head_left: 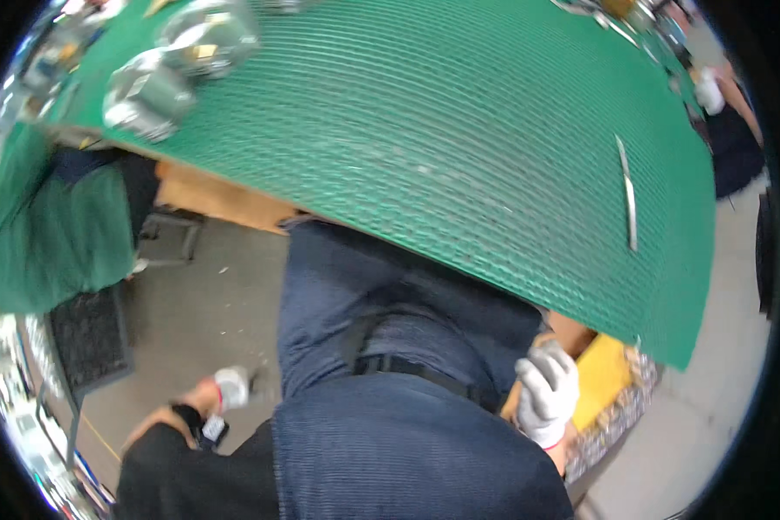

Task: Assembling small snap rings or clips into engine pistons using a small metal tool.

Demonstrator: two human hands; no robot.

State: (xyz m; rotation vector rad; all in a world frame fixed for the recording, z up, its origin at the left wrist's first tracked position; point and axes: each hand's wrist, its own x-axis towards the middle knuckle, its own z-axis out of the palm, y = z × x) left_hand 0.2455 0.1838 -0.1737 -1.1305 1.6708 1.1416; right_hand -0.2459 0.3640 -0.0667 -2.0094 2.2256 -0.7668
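My left hand (232, 387), in a white glove, hangs low beside my body over the floor, away from the table. It is small and smeared, so its fingers do not show clearly. My right hand (549, 394), also gloved in white, is next to my hip, below the near right edge of the green ribbed table mat (425, 165). Its fingers are curled in; whether anything is inside them is hidden. Beside it lies something yellow (602, 381) with a crinkled, shiny border. A slim silver tool (627, 195) rests on the mat's right part, out of reach of both hands.
Clear plastic-wrapped bundles (152, 94) sit at the mat's far left. A person in a green top (56, 225) sits at the left by a dark chair (91, 338). Another person's gloved hand (711, 91) shows at the far right. The table edge crosses in front of me.
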